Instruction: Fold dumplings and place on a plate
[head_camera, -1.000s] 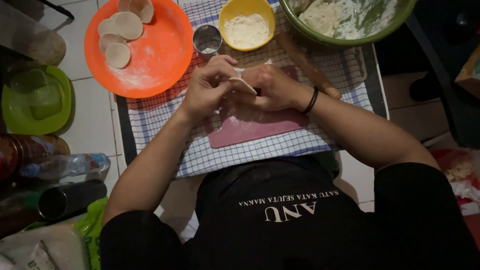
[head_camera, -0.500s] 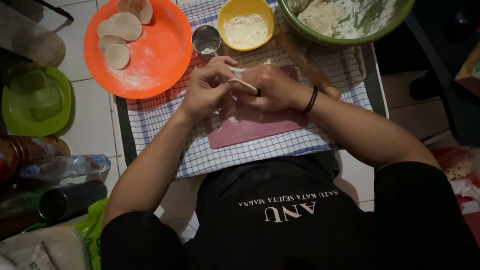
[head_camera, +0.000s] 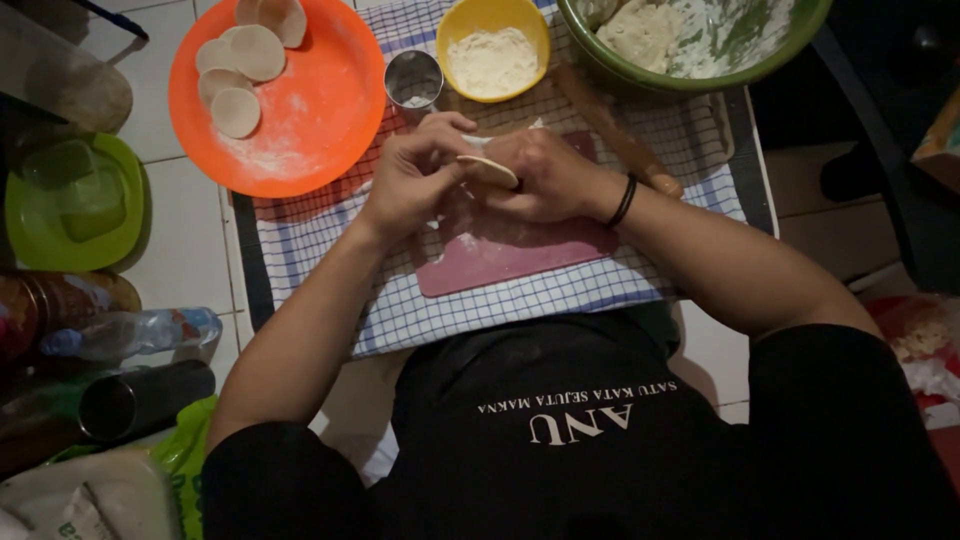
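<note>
A round orange plastic plate (head_camera: 310, 120) at ten o'clock holds four flat pale dough discs (head_camera: 245, 60) near its far rim. A small yellow bowl (head_camera: 493, 14) at twelve o'clock is filled with white flour. A large green mixing bowl (head_camera: 690, 82) at one o'clock holds a lump of dough and floury smears. A short steel ring cutter (head_camera: 414, 80) stands between plate and yellow bowl.

At centre, the left hand (head_camera: 415, 180) and right hand (head_camera: 550, 178) meet, fingers closed together around one small round dough disc (head_camera: 488, 170), pinching it by its edges above a pink cutting board (head_camera: 510, 250). The board lies on a blue-and-white checked cloth (head_camera: 520, 300).

A wooden rolling pin (head_camera: 615, 130) lies just beyond the right wrist, at two o'clock. At nine o'clock sits a lime-green lidded container (head_camera: 70, 200); at eight o'clock lie a clear plastic bottle (head_camera: 130, 333) and a dark steel flask (head_camera: 140, 398).
</note>
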